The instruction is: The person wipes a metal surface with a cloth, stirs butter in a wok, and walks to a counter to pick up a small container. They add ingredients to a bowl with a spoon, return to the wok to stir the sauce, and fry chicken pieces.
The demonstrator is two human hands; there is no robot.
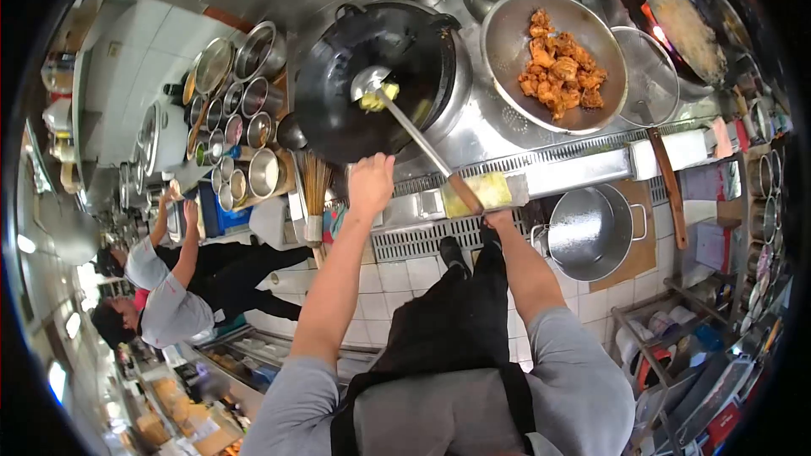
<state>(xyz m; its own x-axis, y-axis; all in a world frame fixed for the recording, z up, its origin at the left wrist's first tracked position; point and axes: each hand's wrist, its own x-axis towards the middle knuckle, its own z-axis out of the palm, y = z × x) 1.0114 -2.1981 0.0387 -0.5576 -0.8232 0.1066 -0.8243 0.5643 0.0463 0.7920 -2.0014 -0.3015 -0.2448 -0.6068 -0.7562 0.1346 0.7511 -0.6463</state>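
Observation:
A black wok (329, 84) sits on the stove at the left. At its near rim, my left hand (372, 187) is closed, gripping the wok's edge; the exact grip is hidden. My right hand (499, 219) is closed at the wooden end of a long-handled ladle (414, 131), with the fingers partly hidden. The ladle's bowl rests over the wok, and yellow-green food (379, 98) lies at it. Under the wooden handle, a clear container with yellow contents (494, 190) stands on the stove's front ledge, close to my right hand.
Right of the wok is a steel bowl (502, 42) of reddish-brown fried pieces. A wire strainer (655, 63) leans beside a wok of bubbling oil (684, 25), near flame. Below stands a large pot (589, 253). Two co-workers (177, 312) work at the left, near stacked metal containers (258, 97).

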